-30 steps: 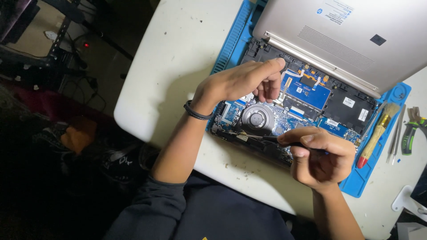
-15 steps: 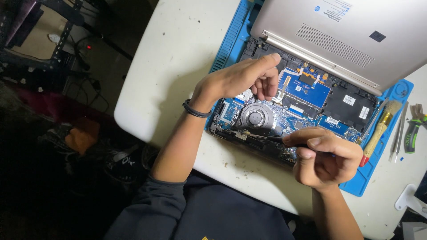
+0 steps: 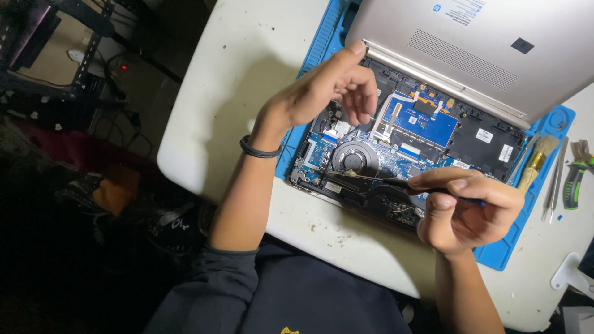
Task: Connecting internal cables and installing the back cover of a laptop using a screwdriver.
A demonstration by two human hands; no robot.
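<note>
Two hands are over an opened laptop (image 3: 433,133) as I look down. My right hand (image 3: 464,213) is closed around a thin dark screwdriver (image 3: 396,181), whose tip sits at the lower edge of the round fan (image 3: 354,158). My left hand (image 3: 328,93) hovers above the laptop's upper left corner, fingers loosely curled and gripping nothing, a dark band (image 3: 258,150) on its wrist. The laptop lies bottom-open on a blue mat (image 3: 495,253), its gold cover (image 3: 482,49) tilted up behind the boards. The mat rests on a white bench (image 3: 235,93). To the right, beside the mat's edge, lie a brush (image 3: 537,158), tweezers (image 3: 555,179) and green-handled pliers (image 3: 575,176).
</note>
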